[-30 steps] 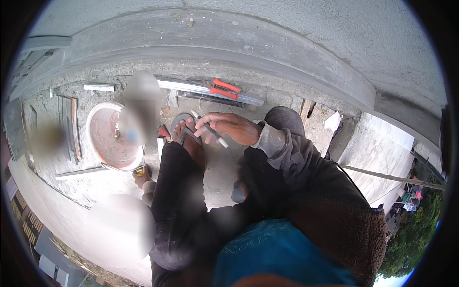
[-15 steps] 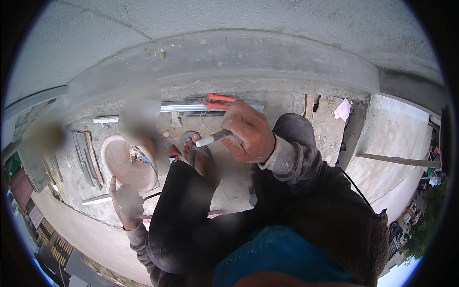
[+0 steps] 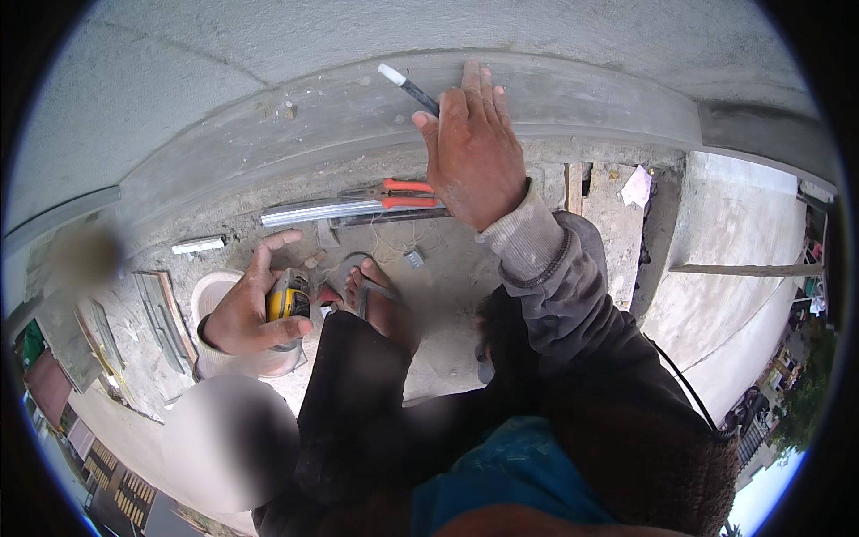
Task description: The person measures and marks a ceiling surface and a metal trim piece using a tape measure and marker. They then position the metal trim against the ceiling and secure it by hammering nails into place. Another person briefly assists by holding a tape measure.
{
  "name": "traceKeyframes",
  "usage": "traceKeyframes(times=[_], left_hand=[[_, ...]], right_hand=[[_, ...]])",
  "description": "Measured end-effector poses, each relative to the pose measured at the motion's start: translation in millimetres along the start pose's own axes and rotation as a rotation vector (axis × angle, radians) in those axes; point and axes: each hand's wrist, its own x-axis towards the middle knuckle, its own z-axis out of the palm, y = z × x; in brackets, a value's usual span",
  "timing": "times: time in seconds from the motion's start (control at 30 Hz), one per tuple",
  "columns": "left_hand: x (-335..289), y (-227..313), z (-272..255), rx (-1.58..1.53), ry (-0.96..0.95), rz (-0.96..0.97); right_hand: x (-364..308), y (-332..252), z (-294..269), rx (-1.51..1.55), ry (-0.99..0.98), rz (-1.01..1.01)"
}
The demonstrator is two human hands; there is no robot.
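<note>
My left hand is wrapped loosely round a yellow and black tape measure, its index finger stretched out. It is above a pale round tub and hides much of it. My right hand lies against a smooth grey ledge along the wall, fingertips near its upper edge. Between its thumb and fingers sits a dark marker with a white end pointing up and left. Just below that hand, orange-handled pliers rest across a silver metal channel.
A short white strip lies left of the channel. Dark boards are beyond the tub. My sandalled foot stands near tangled string. A wooden plank is at the right. Blurred spots hide parts of the lower left.
My right hand has moved up from over the floor to the ledge with the marker. My left hand has risen over the tub, and the tape measure now shows in it.
</note>
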Motion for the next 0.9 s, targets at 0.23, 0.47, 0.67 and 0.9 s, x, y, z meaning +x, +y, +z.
traceKeyframes(times=[0.23,0.47,0.67,0.9], left_hand=[[16,5,5,-0.138,0.079,0.187],[50,35,23,0.156,0.050,0.361],[60,61,32,0.346,-0.034,0.282],[68,70,10,0.459,-0.010,0.141]], right_hand=[[-11,-48,9,0.737,-0.122,-0.050],[-47,-33,0,0.935,-0.331,0.110],[-64,-24,-8,1.169,-0.460,0.247],[-71,13,-32,1.343,-0.242,0.452]])
